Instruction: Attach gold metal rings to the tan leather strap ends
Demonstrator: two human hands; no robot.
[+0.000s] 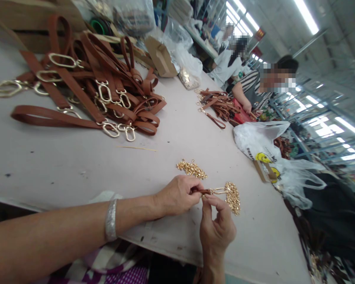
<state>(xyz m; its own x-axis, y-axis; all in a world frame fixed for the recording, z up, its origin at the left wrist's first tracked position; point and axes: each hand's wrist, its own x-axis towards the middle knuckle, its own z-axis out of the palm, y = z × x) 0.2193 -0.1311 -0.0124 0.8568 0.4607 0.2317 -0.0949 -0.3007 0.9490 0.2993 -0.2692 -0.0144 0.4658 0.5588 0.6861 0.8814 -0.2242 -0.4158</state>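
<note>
The left grip (pixel 182 195) is closed around a narrow brown leather strap (pixel 206 191), its far part hidden by fingers; whether the right grip (pixel 217 228) pinches anything, I cannot tell. Small golden metal pieces (pixel 232 199) lie just beside, while bare grey counter (pixel 136 171) stretches leftward, its near edge below the wrists.

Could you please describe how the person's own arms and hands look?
The left hand and right hand are both ungloved. A broad silvery band circles the left forearm near the wrist; none shows on the right wrist. No sleeves show.
</note>
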